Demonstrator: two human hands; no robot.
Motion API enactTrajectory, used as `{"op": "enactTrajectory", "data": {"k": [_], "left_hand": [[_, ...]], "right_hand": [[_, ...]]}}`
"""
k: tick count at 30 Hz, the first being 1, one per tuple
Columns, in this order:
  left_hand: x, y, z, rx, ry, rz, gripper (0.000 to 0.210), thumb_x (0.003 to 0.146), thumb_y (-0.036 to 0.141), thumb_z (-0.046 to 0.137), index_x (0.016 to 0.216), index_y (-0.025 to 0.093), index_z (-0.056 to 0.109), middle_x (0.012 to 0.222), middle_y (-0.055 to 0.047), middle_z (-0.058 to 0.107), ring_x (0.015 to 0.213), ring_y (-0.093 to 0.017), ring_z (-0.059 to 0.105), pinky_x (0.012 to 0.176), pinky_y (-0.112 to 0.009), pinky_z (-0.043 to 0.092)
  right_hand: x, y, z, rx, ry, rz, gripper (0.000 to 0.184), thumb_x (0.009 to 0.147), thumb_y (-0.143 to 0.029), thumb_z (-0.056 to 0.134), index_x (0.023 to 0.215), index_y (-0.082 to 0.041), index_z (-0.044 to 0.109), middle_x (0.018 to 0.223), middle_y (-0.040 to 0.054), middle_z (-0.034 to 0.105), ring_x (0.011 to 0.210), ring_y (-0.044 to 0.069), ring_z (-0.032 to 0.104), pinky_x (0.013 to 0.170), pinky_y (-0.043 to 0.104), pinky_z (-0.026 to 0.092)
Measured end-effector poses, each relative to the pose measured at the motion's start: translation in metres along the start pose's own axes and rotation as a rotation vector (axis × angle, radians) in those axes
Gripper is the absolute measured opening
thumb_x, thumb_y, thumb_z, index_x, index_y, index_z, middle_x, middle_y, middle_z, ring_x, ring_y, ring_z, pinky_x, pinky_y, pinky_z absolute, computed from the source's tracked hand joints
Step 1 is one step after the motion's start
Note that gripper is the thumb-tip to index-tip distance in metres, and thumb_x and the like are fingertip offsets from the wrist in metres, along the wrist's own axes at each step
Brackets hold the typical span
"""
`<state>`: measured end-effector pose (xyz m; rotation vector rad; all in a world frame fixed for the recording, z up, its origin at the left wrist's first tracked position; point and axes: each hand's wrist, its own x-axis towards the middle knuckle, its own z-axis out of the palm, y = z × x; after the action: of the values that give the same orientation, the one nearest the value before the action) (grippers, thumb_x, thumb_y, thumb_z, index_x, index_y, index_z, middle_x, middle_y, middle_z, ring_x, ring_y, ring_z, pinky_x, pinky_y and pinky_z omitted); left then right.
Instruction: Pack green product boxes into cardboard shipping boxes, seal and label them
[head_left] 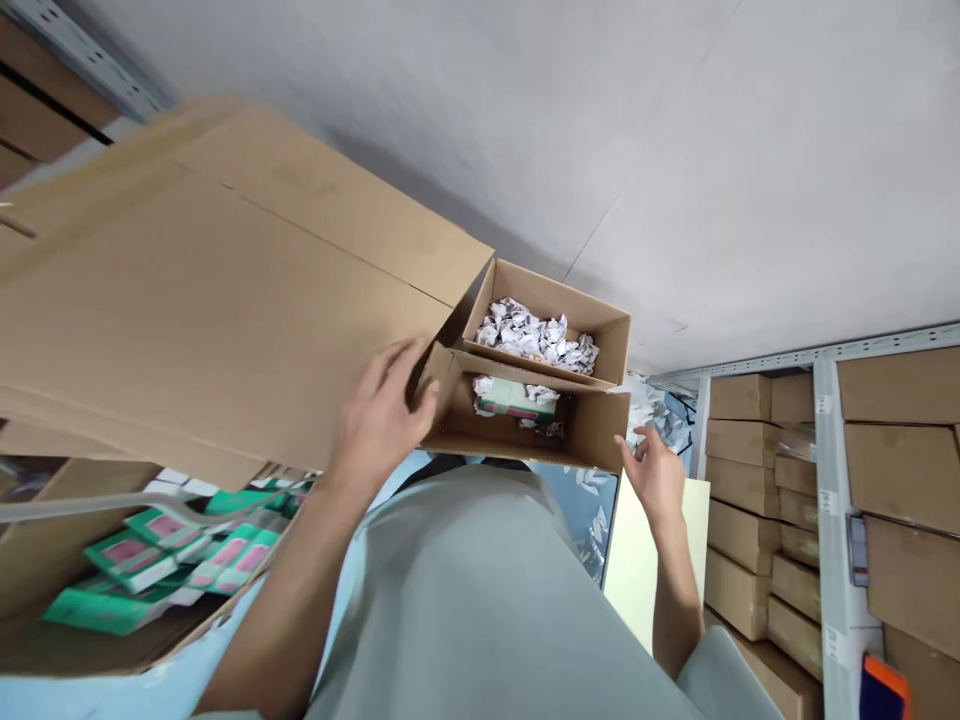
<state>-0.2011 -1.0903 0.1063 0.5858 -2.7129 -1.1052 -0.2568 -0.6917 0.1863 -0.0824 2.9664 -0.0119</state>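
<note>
At centre frame, lower box (pixel 600 428) with green pack (pixel 516 393) | left hand (pixel 381 412) wide by left end; right hand (pixel 654 475) narrow by right, hold unclear | step: seemingly steadying box | next likely calls for even two-ended grip

Stacked cartons (pixel 741 535), metal shelf post (pixel 829 450), orange-edged dark object (pixel 882 692), perhaps a bin

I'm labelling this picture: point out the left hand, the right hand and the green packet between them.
Left hand (pixel 382 415), head view: its back.
Right hand (pixel 654 478), head view: its middle.
Green packet (pixel 515 395), head view: pale upper face.
</note>
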Motion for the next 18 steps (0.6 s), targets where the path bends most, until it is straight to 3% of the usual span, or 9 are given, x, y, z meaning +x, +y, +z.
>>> {"op": "enactTrajectory", "data": {"k": [3,8,12,18], "left_hand": [[-0.028,-0.007,-0.008,0.060,-0.035,-0.152,0.058,0.101,0.043,0.067,0.157,0.026,0.062,0.137,-0.012,0.078,0.128,-0.033,0.076,0.115,-0.046,0.060],[-0.049,-0.007,-0.004,0.089,-0.057,-0.394,0.044,0.098,0.049,0.068,0.133,0.023,0.074,0.108,-0.008,0.084,0.098,-0.030,0.082,0.094,-0.043,0.064],[-0.045,0.009,-0.005,0.077,0.003,-0.378,0.037,0.096,0.044,0.065,0.123,0.022,0.077,0.096,-0.006,0.084,0.089,-0.027,0.080,0.090,-0.041,0.062],[-0.054,0.019,-0.028,0.056,-0.009,-0.274,0.049,0.095,0.046,0.063,0.137,0.023,0.076,0.093,-0.005,0.082,0.085,-0.028,0.078,0.091,-0.044,0.062]], "right_hand": [[-0.010,0.018,0.014,0.087,-0.031,0.019,0.065,0.110,-0.078,0.045,0.108,-0.020,0.075,0.070,0.0044,0.073,0.063,0.024,0.069,0.062,0.031,0.033],[-0.020,0.015,0.037,0.176,-0.029,-0.025,0.055,0.114,-0.065,0.043,0.079,-0.025,0.060,0.068,0.0036,0.069,0.062,0.021,0.065,0.063,0.030,0.031],[-0.025,0.007,0.040,0.205,-0.015,-0.019,0.048,0.114,-0.053,0.044,0.076,-0.026,0.054,0.066,0.0027,0.066,0.058,0.019,0.060,0.062,0.030,0.028],[-0.063,0.005,0.020,0.287,0.025,0.065,0.042,0.110,-0.049,0.049,0.075,-0.027,0.052,0.064,0.0010,0.063,0.057,0.018,0.055,0.061,0.030,0.029]]}}
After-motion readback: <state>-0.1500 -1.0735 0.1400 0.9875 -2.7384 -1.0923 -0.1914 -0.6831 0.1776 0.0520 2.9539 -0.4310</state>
